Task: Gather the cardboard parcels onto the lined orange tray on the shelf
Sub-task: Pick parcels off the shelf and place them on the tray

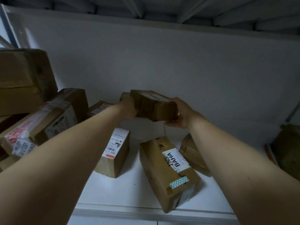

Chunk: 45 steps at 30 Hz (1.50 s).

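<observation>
A small cardboard parcel (154,105) is held in the air above the white shelf, near the back wall. My left hand (129,108) grips its left end and my right hand (179,113) grips its right end with the thumb on top. Below lie three parcels on the shelf: one with a white barcode label (116,155), a long one labelled BAHA (168,171), and a smaller one (193,155) partly behind my right forearm. The orange tray (269,154) shows only as a thin edge at the far right, with a parcel (287,150) on it.
A pile of larger cardboard boxes (32,103) fills the left side of the shelf. The shelf's front edge (146,211) runs across the bottom. Another shelf board sits low overhead. The back wall is close behind the held parcel.
</observation>
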{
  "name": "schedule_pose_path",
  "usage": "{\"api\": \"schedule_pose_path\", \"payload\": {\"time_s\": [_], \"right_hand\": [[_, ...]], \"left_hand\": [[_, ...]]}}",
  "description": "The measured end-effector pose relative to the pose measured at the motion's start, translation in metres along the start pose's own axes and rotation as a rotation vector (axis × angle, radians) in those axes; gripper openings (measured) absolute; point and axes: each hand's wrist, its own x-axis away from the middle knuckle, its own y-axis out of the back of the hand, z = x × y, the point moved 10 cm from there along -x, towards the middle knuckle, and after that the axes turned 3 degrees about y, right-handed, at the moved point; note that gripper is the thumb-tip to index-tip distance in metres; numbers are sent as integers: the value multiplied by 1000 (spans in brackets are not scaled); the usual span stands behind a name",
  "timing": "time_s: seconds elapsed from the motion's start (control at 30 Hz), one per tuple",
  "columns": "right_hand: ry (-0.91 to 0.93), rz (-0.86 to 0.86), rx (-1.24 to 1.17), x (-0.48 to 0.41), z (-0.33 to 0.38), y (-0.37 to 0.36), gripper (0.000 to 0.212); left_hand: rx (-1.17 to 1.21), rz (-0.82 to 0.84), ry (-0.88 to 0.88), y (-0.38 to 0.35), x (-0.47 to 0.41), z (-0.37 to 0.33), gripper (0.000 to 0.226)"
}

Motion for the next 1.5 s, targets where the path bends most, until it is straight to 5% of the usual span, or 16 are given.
{"api": "schedule_pose_path", "payload": {"time_s": [0.27,0.53,1.17,1.5], "right_hand": [[-75,-60,-205,34,-10,74,33],[-1,-152,-245,88,3,149,35],[245,-1032,-220,345,-1,457,53],[297,-1262,59,439,-28,534,12]], "left_hand": [[61,-57,-213,-5,32,-87,118],[80,-119,-381,-14,65,-181,88],[152,153,-980,-131,253,-504,58],[41,497,-1064,-200,355,-561,18]]}}
